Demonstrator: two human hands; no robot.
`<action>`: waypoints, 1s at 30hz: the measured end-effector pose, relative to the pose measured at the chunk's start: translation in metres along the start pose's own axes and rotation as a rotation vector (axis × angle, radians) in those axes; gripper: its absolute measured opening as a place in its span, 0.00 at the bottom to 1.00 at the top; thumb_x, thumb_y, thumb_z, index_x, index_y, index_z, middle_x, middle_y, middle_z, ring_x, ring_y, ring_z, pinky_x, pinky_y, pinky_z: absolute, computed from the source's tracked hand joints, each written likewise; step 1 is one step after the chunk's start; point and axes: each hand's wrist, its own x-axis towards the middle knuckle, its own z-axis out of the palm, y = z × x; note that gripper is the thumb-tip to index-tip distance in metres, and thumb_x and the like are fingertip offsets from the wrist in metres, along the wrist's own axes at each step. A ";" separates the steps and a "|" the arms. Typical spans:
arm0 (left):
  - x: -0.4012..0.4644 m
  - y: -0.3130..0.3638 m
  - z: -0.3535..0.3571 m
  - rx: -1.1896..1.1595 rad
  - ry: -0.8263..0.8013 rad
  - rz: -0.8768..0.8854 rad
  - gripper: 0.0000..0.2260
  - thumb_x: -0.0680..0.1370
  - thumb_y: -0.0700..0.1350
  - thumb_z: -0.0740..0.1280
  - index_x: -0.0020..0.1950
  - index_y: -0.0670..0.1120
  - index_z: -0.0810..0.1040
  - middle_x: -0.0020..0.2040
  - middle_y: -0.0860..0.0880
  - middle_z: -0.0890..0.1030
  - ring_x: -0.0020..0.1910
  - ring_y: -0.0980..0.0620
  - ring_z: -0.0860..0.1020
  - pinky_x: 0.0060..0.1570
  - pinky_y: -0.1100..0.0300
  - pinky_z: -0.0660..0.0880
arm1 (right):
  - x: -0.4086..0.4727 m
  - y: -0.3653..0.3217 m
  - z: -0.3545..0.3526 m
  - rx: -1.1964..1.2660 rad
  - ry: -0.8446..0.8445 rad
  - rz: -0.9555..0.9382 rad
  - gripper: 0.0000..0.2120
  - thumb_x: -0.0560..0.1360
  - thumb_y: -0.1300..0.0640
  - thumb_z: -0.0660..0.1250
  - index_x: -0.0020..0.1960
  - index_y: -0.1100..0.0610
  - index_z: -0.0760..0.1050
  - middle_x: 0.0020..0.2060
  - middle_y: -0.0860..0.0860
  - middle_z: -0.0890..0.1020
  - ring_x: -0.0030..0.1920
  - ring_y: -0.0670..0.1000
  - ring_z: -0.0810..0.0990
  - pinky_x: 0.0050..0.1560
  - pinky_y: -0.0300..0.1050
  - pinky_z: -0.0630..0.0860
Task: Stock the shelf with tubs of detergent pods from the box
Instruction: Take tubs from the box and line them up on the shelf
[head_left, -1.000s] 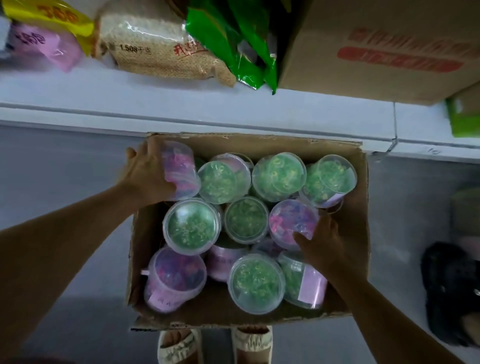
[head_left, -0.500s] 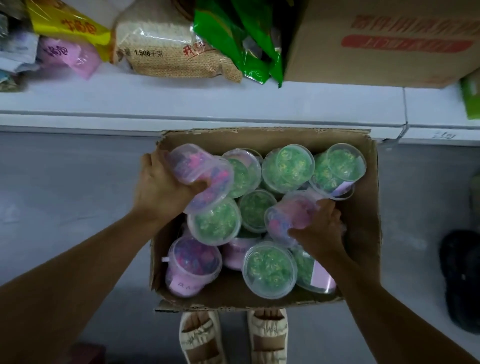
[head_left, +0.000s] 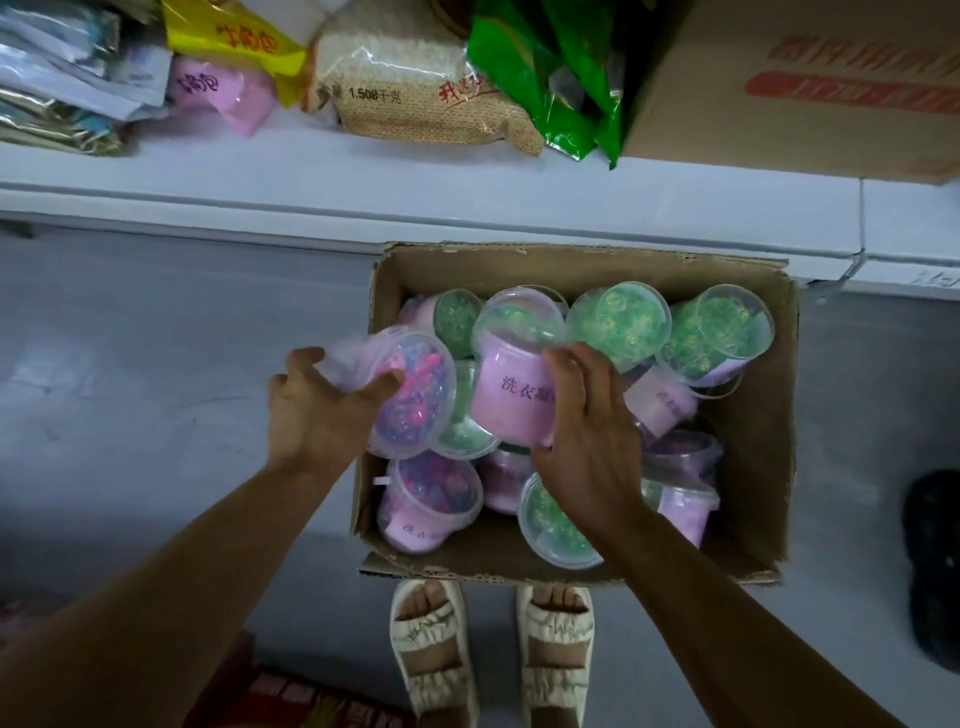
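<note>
We note two tubs now clear of the pack: the pink-and-blue tub (head_left: 410, 397), which half a second ago was only tipping at the box's left wall, is lifted and hangs over that wall, and the green tub (head_left: 519, 374), then still seated among the others, is raised above its neighbours. Both are out of their seats, so we judge the carry to the shelf (head_left: 415, 208) can begin. The pink-and-blue tub lies tilted, lid facing us and rightward, long axis running from lid back to upper left. The green tub leans lid-away toward the shelf, pink label toward us. Left hand (head_left: 322, 410): fingers curled round the first tub's body. Right hand (head_left: 587, 431): fingers wrapped on the second's side. The box (head_left: 748, 467) sits on the floor, just before the shelf, many tubs remaining.
</note>
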 end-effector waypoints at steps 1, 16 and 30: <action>0.000 -0.005 -0.006 0.000 0.005 -0.006 0.37 0.67 0.58 0.74 0.70 0.47 0.64 0.66 0.41 0.71 0.60 0.41 0.74 0.51 0.54 0.70 | 0.004 -0.005 0.005 -0.010 0.010 -0.017 0.35 0.60 0.64 0.70 0.65 0.58 0.61 0.62 0.63 0.72 0.63 0.63 0.71 0.53 0.57 0.77; -0.008 -0.053 -0.029 -0.131 -0.045 -0.166 0.34 0.69 0.57 0.73 0.70 0.49 0.65 0.66 0.41 0.71 0.58 0.41 0.76 0.57 0.50 0.75 | 0.035 -0.021 0.034 0.524 -0.136 0.674 0.14 0.75 0.49 0.65 0.50 0.61 0.74 0.53 0.58 0.77 0.52 0.58 0.76 0.47 0.43 0.67; -0.012 -0.073 -0.044 -0.136 -0.008 -0.206 0.35 0.69 0.57 0.73 0.71 0.48 0.65 0.67 0.40 0.71 0.58 0.40 0.76 0.54 0.50 0.74 | 0.029 -0.054 0.046 0.822 -0.295 0.947 0.36 0.70 0.58 0.72 0.72 0.59 0.59 0.60 0.56 0.76 0.56 0.56 0.77 0.47 0.45 0.74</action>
